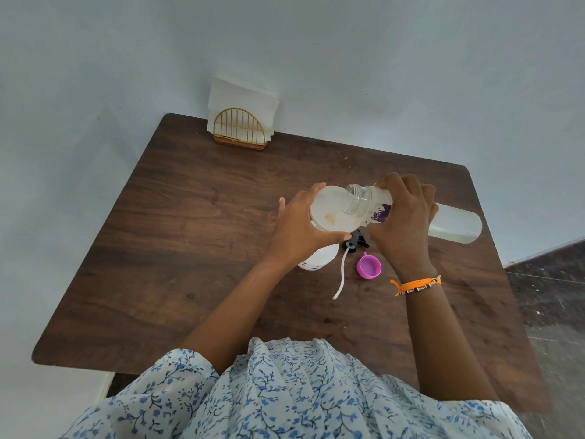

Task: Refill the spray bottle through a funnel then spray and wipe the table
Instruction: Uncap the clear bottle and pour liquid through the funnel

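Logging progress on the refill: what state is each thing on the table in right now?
Funnel: held by left hand over spray bottle.
Refill bottle: uncapped, tipped into funnel, gripped by right hand.
Spray head: off, lying on table.
Pink cap: off, on table.

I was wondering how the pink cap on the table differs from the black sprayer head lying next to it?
The pink cap is a small round cup lying open side up; the black sprayer head is angular and trails a long white tube. The cap lies in full view, while the sprayer head is partly hidden under the funnel and the hands. Both are off their bottles and rest on the table.
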Motion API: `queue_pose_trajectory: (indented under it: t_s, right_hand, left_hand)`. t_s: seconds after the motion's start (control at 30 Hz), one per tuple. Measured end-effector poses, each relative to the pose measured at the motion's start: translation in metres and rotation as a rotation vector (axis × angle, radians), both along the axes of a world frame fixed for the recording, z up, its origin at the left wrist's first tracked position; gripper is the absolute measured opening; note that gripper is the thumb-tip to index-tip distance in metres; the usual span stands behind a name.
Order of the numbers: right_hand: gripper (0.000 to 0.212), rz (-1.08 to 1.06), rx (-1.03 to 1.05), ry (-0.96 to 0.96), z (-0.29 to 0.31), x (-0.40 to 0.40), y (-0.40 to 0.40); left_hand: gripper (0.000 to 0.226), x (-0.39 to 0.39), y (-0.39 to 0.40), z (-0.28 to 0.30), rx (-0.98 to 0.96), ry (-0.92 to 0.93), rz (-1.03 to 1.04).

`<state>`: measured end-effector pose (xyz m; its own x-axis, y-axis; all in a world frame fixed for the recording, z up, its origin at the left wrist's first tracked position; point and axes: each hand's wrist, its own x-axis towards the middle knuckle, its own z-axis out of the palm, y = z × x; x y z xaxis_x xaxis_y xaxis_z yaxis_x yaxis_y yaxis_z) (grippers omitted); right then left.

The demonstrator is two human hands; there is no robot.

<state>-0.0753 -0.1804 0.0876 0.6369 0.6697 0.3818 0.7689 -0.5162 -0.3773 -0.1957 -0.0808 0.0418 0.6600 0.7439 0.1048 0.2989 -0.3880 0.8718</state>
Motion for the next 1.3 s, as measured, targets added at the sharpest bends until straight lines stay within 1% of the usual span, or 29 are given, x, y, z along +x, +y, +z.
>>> queue_pose_trajectory:
  t_s: [1.3]
  right_hand:
    - [0.05,-0.026,-0.016,-0.006,-0.0007,0.0033,-0.0013]
  left_hand:
    - [0.091,0.002,0.0012,-0.0068,0.025,-0.006,0.007]
